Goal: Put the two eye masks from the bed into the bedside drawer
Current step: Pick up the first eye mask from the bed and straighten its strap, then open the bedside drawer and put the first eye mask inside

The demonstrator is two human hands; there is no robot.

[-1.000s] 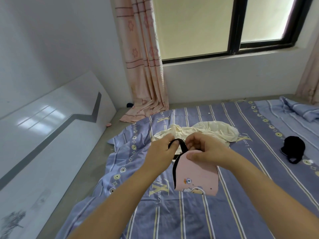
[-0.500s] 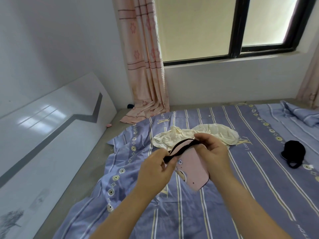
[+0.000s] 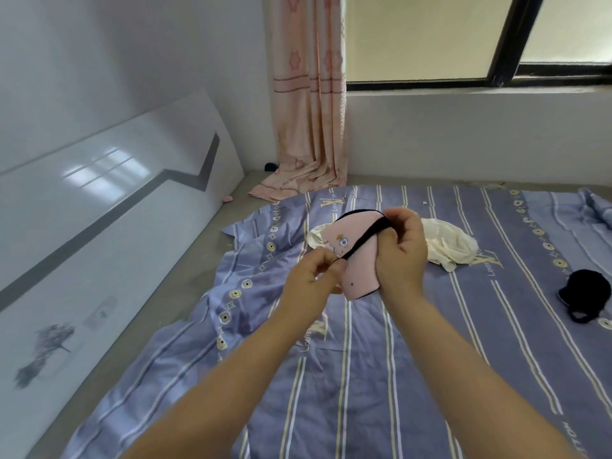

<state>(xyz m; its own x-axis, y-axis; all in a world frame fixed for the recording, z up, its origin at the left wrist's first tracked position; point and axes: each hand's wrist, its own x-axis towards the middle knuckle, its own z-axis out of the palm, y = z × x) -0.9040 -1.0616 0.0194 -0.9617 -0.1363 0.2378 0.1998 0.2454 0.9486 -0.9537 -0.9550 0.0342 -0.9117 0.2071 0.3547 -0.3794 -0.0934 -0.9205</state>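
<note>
A pink eye mask (image 3: 359,256) with a black strap and a small cartoon print is held up above the striped purple bedsheet (image 3: 381,376). My right hand (image 3: 402,248) grips the mask's right side with the strap looped over its fingers. My left hand (image 3: 313,276) pinches the lower end of the black strap. A black eye mask (image 3: 586,293) lies on the sheet at the right edge, its strap curled beside it. No bedside drawer is in view.
A crumpled cream cloth (image 3: 447,245) lies on the sheet behind my hands. A glossy white headboard (image 3: 99,233) leans along the left wall. A pink curtain (image 3: 309,104) hangs to the floor under the window, and a bunched blue sheet (image 3: 592,207) sits at the far right.
The pink mask has been turned from hanging down to angled up and sideways. My hands pulled its black strap taut across it, and the view shifted left.
</note>
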